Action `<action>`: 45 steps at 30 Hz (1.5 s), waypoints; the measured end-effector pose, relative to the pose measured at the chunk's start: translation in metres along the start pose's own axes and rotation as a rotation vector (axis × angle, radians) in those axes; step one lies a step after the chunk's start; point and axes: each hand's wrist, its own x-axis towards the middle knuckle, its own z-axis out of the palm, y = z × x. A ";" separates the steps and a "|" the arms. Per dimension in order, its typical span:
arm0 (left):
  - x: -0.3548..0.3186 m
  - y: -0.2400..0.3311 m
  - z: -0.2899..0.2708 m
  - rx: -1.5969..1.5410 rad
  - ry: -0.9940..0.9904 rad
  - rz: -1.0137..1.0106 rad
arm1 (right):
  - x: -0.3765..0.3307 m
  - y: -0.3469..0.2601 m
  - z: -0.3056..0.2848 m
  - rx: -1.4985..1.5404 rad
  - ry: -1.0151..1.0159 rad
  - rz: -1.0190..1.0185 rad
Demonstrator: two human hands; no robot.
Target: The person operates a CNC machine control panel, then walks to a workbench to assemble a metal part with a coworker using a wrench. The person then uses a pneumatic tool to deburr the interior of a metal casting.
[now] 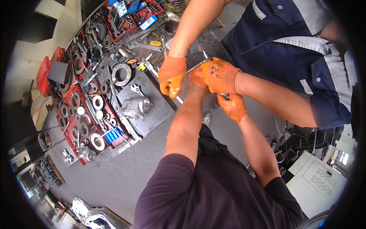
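Note:
My left hand (196, 79), in an orange glove, is up at the middle of the view. A co-worker's gloved hand (219, 75) overlaps it and hides its fingers. Beside both gloves, a thin curved metal tool (197, 65) sticks out, with a round metal end (206, 56); its kind is unclear. Lower right, my right hand (233, 108), also orange-gloved, closes around a short dark handle (225, 96) just under the co-worker's glove. The co-worker's other gloved hand (172, 76) is left of mine, over a long caliper-like metal bar (151, 68).
At left, a workbench carries a grey metal plate (162, 114) with a cast metal fitting (135, 106) and an adjustable wrench (136, 89). Red trays (82, 160) hold rings and tools. The co-worker in dark blue (263, 42) stands at upper right. A white cabinet (316, 183) is at lower right.

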 end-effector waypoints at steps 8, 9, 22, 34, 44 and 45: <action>0.000 -0.027 -0.006 0.356 0.100 0.160 | -0.043 0.048 -0.011 -0.324 -0.029 -0.233; -0.002 -0.023 0.001 0.361 0.084 0.167 | -0.048 0.058 -0.016 -0.440 -0.005 -0.288; -0.010 -0.001 -0.001 -0.095 -0.024 0.167 | -0.059 0.057 -0.003 0.272 -0.124 0.088; -0.018 0.020 -0.030 0.438 -0.129 0.667 | -0.051 0.003 -0.044 -0.132 -0.127 -0.086; -0.032 0.058 -0.026 0.534 -0.148 0.674 | -0.044 0.031 -0.053 -0.239 -0.094 -0.067; -0.032 0.058 -0.026 0.527 -0.155 0.665 | -0.044 0.032 -0.051 -0.237 -0.092 -0.066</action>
